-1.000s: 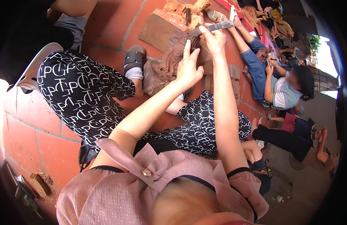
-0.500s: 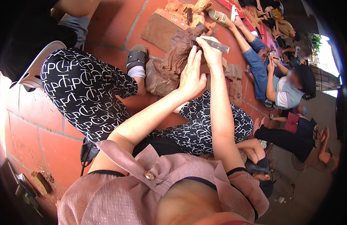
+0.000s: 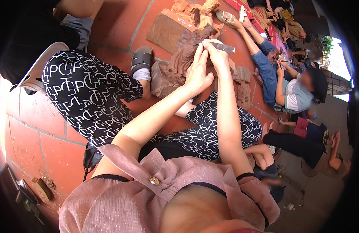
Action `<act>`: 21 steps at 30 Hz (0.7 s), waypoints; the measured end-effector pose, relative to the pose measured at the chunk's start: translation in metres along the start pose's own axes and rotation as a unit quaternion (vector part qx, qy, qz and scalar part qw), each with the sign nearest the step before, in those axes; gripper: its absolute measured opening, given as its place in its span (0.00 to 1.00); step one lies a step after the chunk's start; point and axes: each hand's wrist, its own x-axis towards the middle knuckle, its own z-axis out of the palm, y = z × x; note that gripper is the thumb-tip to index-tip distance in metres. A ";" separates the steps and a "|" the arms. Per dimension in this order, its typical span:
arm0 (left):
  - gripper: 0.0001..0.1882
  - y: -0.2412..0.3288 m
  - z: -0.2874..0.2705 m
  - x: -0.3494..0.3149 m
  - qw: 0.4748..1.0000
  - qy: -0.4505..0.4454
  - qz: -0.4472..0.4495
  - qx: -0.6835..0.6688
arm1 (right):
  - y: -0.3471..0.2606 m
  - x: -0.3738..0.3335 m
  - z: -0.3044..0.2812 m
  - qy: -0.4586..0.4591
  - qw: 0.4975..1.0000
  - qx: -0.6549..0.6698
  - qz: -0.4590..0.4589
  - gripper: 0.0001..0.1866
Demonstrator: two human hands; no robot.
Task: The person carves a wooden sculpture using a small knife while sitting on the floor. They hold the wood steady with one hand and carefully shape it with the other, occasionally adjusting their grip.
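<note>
Just above the frame's centre, the wood carving (image 3: 183,58) slants toward upper right; my left hand (image 3: 198,75), fingers outstretched, lies nearer it, while my right hand (image 3: 219,57) grips a flat metal tool (image 3: 226,47).

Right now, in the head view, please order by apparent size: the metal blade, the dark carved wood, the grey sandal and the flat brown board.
1. Dark carved wood
2. Flat brown board
3. Grey sandal
4. Metal blade, thin and partly covered by the right hand
</note>
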 end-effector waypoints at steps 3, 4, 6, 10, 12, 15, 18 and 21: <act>0.44 -0.011 0.004 -0.006 0.999 0.035 0.000 0.009 | 0.002 -0.004 0.006 0.008 0.962 -0.180 -0.207 0.06; 0.45 -0.007 0.001 -0.004 1.000 0.017 -0.006 0.002 | 0.001 0.002 0.004 -0.007 0.969 -0.172 -0.176 0.06; 0.45 -0.005 0.004 0.001 1.000 -0.008 0.012 -0.018 | -0.001 0.001 -0.004 -0.013 1.000 -0.017 -0.002 0.09; 0.44 0.004 0.002 -0.002 1.000 0.022 0.010 -0.007 | -0.002 -0.002 -0.002 -0.012 0.986 -0.126 -0.108 0.11; 0.42 -0.003 0.005 -0.008 0.999 0.039 0.006 -0.005 | 0.003 -0.003 -0.003 -0.020 0.916 -0.296 -0.269 0.11; 0.39 0.003 -0.001 -0.003 0.999 -0.026 0.019 -0.024 | 0.024 0.009 -0.010 0.005 0.992 -0.105 -0.068 0.11; 0.36 0.006 -0.003 0.000 1.000 -0.004 0.006 -0.012 | 0.006 0.004 -0.003 -0.027 0.995 -0.089 -0.030 0.10; 0.34 0.002 0.000 -0.011 1.000 -0.007 0.003 -0.002 | 0.014 0.001 -0.006 0.004 0.975 -0.169 -0.144 0.09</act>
